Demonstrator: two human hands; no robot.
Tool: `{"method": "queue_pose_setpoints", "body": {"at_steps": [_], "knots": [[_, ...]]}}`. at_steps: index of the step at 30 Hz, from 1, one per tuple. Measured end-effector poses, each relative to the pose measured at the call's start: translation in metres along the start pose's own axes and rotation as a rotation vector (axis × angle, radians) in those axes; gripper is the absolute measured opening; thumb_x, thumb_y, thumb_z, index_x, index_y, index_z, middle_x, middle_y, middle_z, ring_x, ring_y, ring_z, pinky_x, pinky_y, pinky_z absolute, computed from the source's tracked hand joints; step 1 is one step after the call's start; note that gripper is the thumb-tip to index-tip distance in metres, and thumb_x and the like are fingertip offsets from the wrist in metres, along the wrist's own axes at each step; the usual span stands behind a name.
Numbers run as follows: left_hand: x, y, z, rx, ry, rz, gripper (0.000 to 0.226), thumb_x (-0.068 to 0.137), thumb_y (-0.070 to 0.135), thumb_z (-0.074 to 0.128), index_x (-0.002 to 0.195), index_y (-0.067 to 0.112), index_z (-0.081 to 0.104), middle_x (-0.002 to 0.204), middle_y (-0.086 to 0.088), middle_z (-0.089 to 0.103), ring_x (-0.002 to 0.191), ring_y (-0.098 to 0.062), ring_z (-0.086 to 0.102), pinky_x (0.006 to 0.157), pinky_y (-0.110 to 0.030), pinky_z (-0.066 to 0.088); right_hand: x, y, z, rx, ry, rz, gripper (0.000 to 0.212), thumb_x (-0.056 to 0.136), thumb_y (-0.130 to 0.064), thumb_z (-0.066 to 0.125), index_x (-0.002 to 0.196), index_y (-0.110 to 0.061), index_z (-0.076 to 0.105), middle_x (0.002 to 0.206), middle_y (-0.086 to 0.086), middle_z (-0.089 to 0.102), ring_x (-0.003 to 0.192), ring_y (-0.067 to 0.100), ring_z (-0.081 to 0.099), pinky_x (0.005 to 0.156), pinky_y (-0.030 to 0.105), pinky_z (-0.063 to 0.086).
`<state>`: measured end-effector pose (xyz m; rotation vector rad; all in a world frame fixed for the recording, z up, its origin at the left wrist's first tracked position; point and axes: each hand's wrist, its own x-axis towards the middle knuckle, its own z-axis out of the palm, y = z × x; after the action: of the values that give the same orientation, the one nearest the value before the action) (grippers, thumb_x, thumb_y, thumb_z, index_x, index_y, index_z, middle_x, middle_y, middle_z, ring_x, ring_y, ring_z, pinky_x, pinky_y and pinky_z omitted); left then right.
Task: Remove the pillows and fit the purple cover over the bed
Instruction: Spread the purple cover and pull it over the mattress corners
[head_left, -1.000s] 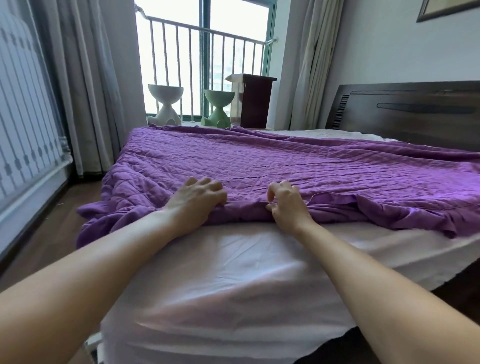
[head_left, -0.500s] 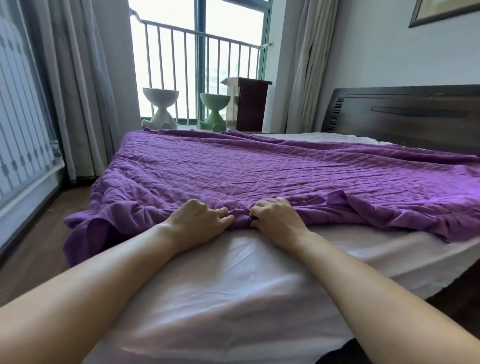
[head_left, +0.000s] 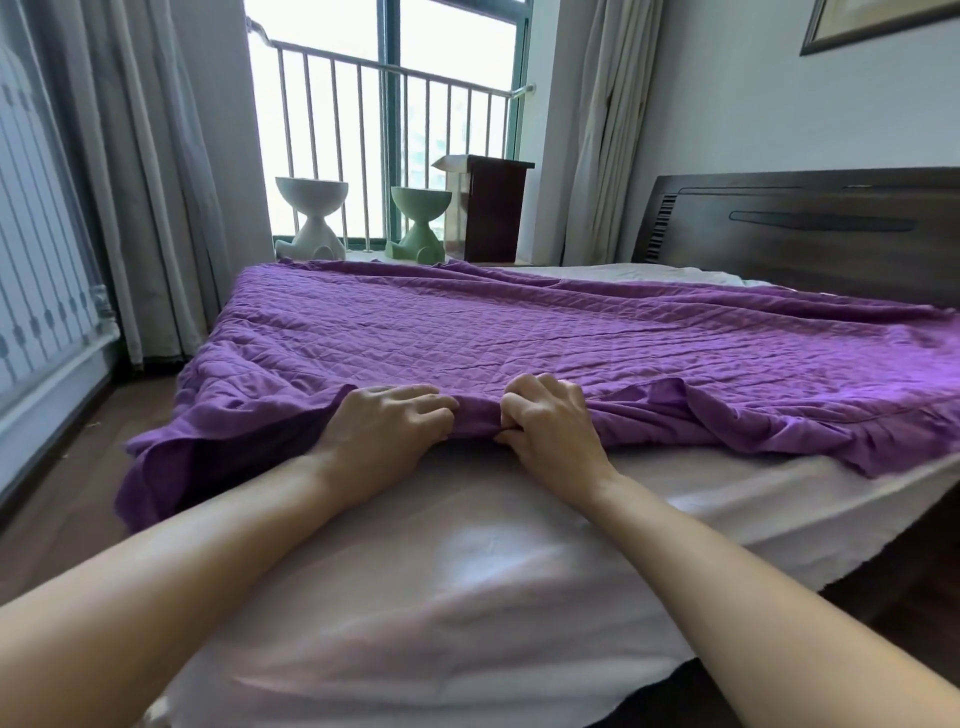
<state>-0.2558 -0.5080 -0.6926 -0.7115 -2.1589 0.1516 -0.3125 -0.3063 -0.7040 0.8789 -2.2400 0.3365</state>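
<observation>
Two-handed grip, head view. Gripping the near hem of the purple cover (head_left: 519, 332) with the left hand (head_left: 384, 431), fingers curling over a bunched fold, thumb out of sight beneath. Pinching the same hem just beside it with the right hand (head_left: 550, 421), fingers curling tightly into the fabric. Lying spread across the far part of the bed (head_left: 467, 571), reaching toward the headboard (head_left: 805, 228) and drooping off the left corner toward the floor (head_left: 62, 493). Leaving the near white side of the bed showing under both forearms. Standing beyond the bed by the railing (head_left: 395, 104): white stool (head_left: 311, 218), green stool (head_left: 420, 223), dark cabinet (head_left: 493, 208). Hanging left and right of the railing: grey curtains (head_left: 156, 182).
</observation>
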Motion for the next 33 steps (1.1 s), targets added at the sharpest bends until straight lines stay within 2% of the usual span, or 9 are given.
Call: {"method": "queue_pose_setpoints", "body": {"at_steps": [3,7,13,15,18,21,26,30,33], "knots": [[-0.003,0.011,-0.012,0.035,0.076,0.054,0.004,0.076,0.016,0.068,0.077,0.02,0.07,0.096,0.007,0.073,0.092,-0.014,0.069,0.069,-0.027,0.057,-0.011,-0.004,-0.009,-0.078,0.077,-0.03,0.025,0.059,-0.023,0.084,0.07,-0.017,0.062,0.089,-0.003,0.06,0.088,0.025,0.056,0.084,0.04,0.031],[-0.015,0.028,-0.029,0.101,0.173,0.088,0.009,0.08,0.011,0.066,0.084,0.016,0.072,0.106,0.002,0.071,0.106,-0.019,0.065,0.093,-0.035,0.049,-0.03,-0.017,-0.024,-0.103,0.172,-0.123,0.018,0.069,-0.021,0.076,0.073,-0.015,0.06,0.094,0.0,0.06,0.093,0.023,0.049,0.088,0.041,0.031],[-0.042,0.064,-0.059,0.136,0.189,0.157,0.019,0.087,0.005,0.054,0.077,0.01,0.069,0.114,-0.008,0.068,0.115,-0.028,0.059,0.097,-0.043,0.043,-0.074,-0.041,-0.043,-0.083,0.299,-0.176,0.011,0.08,-0.001,0.065,0.075,-0.01,0.06,0.104,0.006,0.068,0.098,0.026,0.06,0.096,0.044,0.041],[-0.044,0.076,-0.071,0.082,0.182,0.12,0.014,0.084,0.002,0.058,0.079,0.01,0.069,0.112,-0.007,0.069,0.112,-0.024,0.061,0.094,-0.038,0.049,-0.089,-0.047,-0.049,-0.074,0.32,-0.183,0.011,0.081,0.004,0.062,0.078,-0.007,0.062,0.103,0.007,0.07,0.097,0.024,0.064,0.097,0.042,0.043],[-0.05,0.092,-0.087,-0.048,0.154,0.023,0.011,0.078,-0.001,0.064,0.075,0.009,0.065,0.097,-0.003,0.072,0.092,-0.016,0.07,0.067,-0.032,0.058,-0.108,-0.056,-0.057,-0.011,0.358,-0.14,0.013,0.082,0.006,0.059,0.086,-0.006,0.059,0.095,0.007,0.071,0.091,0.019,0.068,0.099,0.04,0.044],[-0.062,0.109,-0.092,-0.136,0.091,-0.044,0.019,0.076,-0.003,0.061,0.081,0.013,0.051,0.076,-0.001,0.066,0.063,-0.019,0.066,0.047,-0.033,0.051,-0.125,-0.062,-0.063,0.064,0.389,-0.117,0.027,0.08,0.01,0.059,0.087,-0.012,0.046,0.08,0.006,0.068,0.077,0.018,0.066,0.1,0.033,0.044],[-0.064,0.125,-0.094,-0.148,0.074,-0.085,0.025,0.076,-0.006,0.053,0.084,0.015,0.043,0.071,0.0,0.055,0.056,-0.019,0.056,0.041,-0.035,0.045,-0.14,-0.065,-0.078,0.122,0.388,-0.094,0.035,0.069,0.019,0.067,0.078,-0.009,0.048,0.068,0.006,0.055,0.066,0.023,0.052,0.082,0.023,0.041],[-0.059,0.135,-0.097,-0.126,0.132,-0.059,0.017,0.084,-0.002,0.042,0.084,0.015,0.041,0.07,-0.002,0.052,0.061,-0.016,0.045,0.039,-0.033,0.041,-0.146,-0.066,-0.08,-0.008,0.309,-0.17,0.028,0.083,-0.015,0.067,0.103,-0.01,0.048,0.086,0.006,0.061,0.08,0.022,0.051,0.083,0.032,0.042],[-0.063,0.139,-0.097,-0.038,0.17,0.064,0.019,0.09,-0.004,0.034,0.085,0.013,0.042,0.07,-0.003,0.055,0.058,-0.018,0.047,0.044,-0.029,0.041,-0.146,-0.064,-0.08,-0.235,0.32,-0.188,0.012,0.088,-0.001,0.054,0.098,-0.008,0.057,0.082,0.006,0.059,0.072,0.026,0.052,0.081,0.038,0.045]]}}
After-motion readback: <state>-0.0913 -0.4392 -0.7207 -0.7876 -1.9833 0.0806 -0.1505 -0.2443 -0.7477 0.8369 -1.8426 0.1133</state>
